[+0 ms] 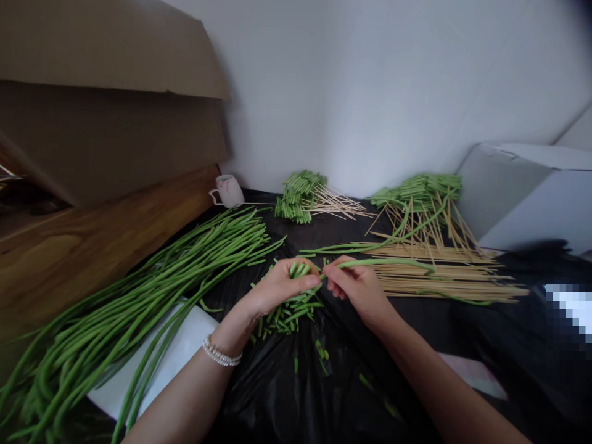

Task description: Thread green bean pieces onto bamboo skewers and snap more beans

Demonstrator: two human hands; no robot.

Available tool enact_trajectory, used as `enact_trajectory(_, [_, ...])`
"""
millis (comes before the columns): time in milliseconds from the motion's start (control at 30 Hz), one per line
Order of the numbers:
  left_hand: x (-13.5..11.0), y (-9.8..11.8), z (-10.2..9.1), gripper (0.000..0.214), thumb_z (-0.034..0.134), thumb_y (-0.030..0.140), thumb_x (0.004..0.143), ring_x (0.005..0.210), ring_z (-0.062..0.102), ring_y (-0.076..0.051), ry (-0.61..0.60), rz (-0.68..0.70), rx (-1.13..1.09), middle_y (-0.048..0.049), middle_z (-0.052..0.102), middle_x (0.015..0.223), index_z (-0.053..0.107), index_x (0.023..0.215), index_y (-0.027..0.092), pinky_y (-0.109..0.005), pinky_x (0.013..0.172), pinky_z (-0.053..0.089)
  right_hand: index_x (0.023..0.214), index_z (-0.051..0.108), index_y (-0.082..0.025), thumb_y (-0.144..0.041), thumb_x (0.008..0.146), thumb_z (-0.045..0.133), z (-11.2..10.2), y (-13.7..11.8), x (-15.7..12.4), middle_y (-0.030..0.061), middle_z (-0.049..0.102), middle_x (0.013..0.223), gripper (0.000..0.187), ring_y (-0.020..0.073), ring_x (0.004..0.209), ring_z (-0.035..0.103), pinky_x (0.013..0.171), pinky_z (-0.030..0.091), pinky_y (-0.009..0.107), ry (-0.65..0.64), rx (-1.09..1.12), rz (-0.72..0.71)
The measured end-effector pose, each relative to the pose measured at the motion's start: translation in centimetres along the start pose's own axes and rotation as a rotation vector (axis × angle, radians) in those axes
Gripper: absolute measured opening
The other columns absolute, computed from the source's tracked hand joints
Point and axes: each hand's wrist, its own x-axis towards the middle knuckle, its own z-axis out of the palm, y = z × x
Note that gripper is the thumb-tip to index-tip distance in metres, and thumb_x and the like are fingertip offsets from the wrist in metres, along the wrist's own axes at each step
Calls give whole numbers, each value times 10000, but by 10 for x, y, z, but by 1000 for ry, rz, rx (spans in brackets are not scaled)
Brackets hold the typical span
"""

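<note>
My left hand (289,287) is closed around several short green bean pieces (300,269), their ends showing above the fingers. My right hand (354,287) pinches one long green bean (393,264) near its end, and the rest of it trails off to the right over the sticks. The fingertips of both hands almost meet at this bean's end. Beneath my left hand lies a loose heap of cut bean pieces (291,314) on black plastic sheeting (287,394).
Whole long beans (152,302) spread across the left side, partly over a white sheet (169,351). Thin wooden skewers (444,280) lie at right. Two piles of skewered bean pieces (300,191) (420,188) stand by the wall. A mug (228,191), cardboard box (115,135) and white box (531,191) border the area.
</note>
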Motion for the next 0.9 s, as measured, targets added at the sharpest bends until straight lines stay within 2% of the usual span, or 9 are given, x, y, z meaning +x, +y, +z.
enact_trajectory(100, [-2,3,-1,330,691,438,764,460,258,-39,-51,-58,14,64,401,546,606,755,119,-194,428,163,737,624,-187,-416,747,703,-1,-1,1,-49,560,524,242,65,429,460,415,344,199,-16,65,31])
enact_trajectory(267, [-4,7,-4,336,592,441,843,427,207,-41,-133,-139,-116,75,330,503,630,806,110,-211,419,106,838,649,-203,-369,729,734,-8,-4,4,-34,611,613,216,66,478,487,441,353,199,29,299,39])
enact_trajectory(400, [-4,7,-5,388,541,466,870,425,203,-42,-139,-132,-135,61,356,513,654,870,95,-218,417,97,822,646,-199,-358,751,721,-8,-4,3,-29,618,616,189,64,485,498,450,362,197,-2,277,42])
enact_trajectory(600, [-3,4,-5,362,646,474,789,448,264,-45,-152,-149,-85,44,426,554,626,783,113,-208,405,130,849,650,-196,-366,771,700,-5,-2,1,-24,619,628,194,68,500,500,465,385,203,-29,195,20])
enact_trajectory(767, [-2,1,-5,330,715,435,743,443,219,-39,-74,-128,-141,80,361,525,570,765,140,-207,422,116,888,648,-205,-363,770,700,-8,-2,3,-21,620,689,203,72,520,493,459,379,207,5,205,-31])
enact_trajectory(900, [1,-3,-3,302,702,397,774,450,217,-37,13,-44,-244,80,352,548,531,761,149,-203,434,126,912,646,-218,-375,786,682,-9,-1,2,-13,635,726,204,83,543,499,461,373,209,11,137,-47])
